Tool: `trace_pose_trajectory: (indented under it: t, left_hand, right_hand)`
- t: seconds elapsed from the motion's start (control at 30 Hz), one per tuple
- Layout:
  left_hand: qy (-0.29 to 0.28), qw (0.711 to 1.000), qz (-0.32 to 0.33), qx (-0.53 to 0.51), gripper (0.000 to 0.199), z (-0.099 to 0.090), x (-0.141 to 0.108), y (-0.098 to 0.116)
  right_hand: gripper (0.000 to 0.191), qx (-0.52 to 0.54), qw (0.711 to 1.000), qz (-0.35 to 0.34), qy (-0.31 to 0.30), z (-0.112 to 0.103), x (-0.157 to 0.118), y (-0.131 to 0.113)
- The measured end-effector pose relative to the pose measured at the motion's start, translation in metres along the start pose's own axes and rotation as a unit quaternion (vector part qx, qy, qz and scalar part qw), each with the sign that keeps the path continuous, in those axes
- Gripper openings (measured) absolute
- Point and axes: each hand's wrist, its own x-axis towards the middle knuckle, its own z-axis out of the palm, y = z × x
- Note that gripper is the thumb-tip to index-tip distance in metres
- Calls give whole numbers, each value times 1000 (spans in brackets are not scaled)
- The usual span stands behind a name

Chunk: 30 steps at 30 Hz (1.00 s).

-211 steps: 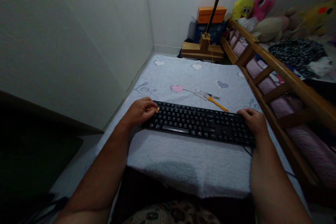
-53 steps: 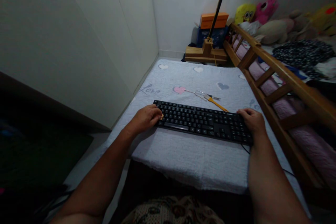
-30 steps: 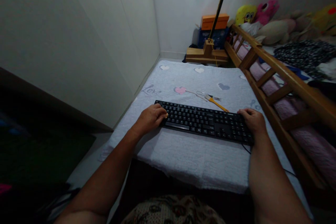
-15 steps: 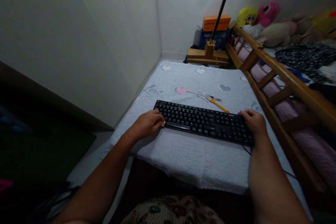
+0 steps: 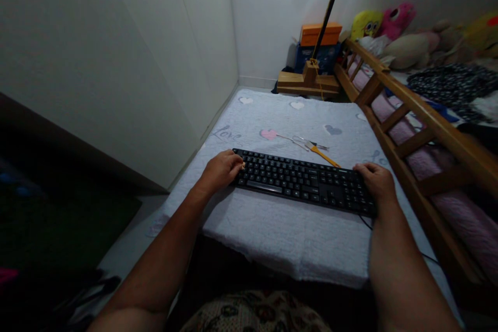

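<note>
A black keyboard [image 5: 288, 179] lies on the pale cloth with heart prints [image 5: 280, 238]. My left hand [image 5: 223, 168] is at the keyboard's left end, its fingers pinched on a small light-coloured thing [image 5: 243, 165] too small to name, over the left keys. At the right end, my right hand [image 5: 375, 179] grips the keyboard's edge, fingers curled at the top corner. Behind the keyboard are a brush with a yellow handle [image 5: 326, 156] and some thin metal tools [image 5: 298, 141].
Along the right runs a wooden bed rail [image 5: 412, 101], with plush toys [image 5: 397, 19] behind it. A wooden stand with a dark pole [image 5: 309, 80] and an orange box [image 5: 319, 34] are at the back. A pale cabinet [image 5: 148, 62] stands on the left.
My left hand has moved up along the keyboard's left end, from the lower corner towards the upper one. My right hand and the keyboard look unmoved.
</note>
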Motion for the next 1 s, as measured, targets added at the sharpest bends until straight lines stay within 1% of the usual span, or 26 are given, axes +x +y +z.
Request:
trace_pose_trajectory:
  t: [0.13, 0.43, 0.63, 0.7, 0.77, 0.83, 0.9, 1.0]
  left_hand:
    - [-29, 999, 21, -16, 19, -1, -6, -1]
    - [-90, 994, 53, -41, 21, -12, -27, 0]
    - [-112, 991, 47, -49, 19, -24, -34, -1]
    - [-95, 994, 34, -53, 19, -25, -32, -2]
    - [-59, 996, 19, -56, 20, -24, -26, -2]
    - [-19, 998, 6, -57, 21, -20, -19, -2]
    - [11, 999, 1, -52, 21, -15, -12, -2]
    - [28, 999, 1, -31, 21, -7, -3, -4]
  right_hand:
    - [33, -1, 1000, 7, 1, 0, -1, -1]
    - [32, 0, 1000, 1, 1, 0, -1, 1]
    - [32, 6, 1000, -8, 7, 0, 0, 2]
    - [32, 3, 1000, -10, 8, 0, 0, 2]
    - [32, -3, 1000, -12, 10, 0, -1, 2]
    - [33, -7, 1000, -14, 11, 0, -1, 3]
    - [34, -7, 1000, -13, 8, 0, 0, 3]
    - [34, -5, 1000, -6, 0, 0, 1, 4]
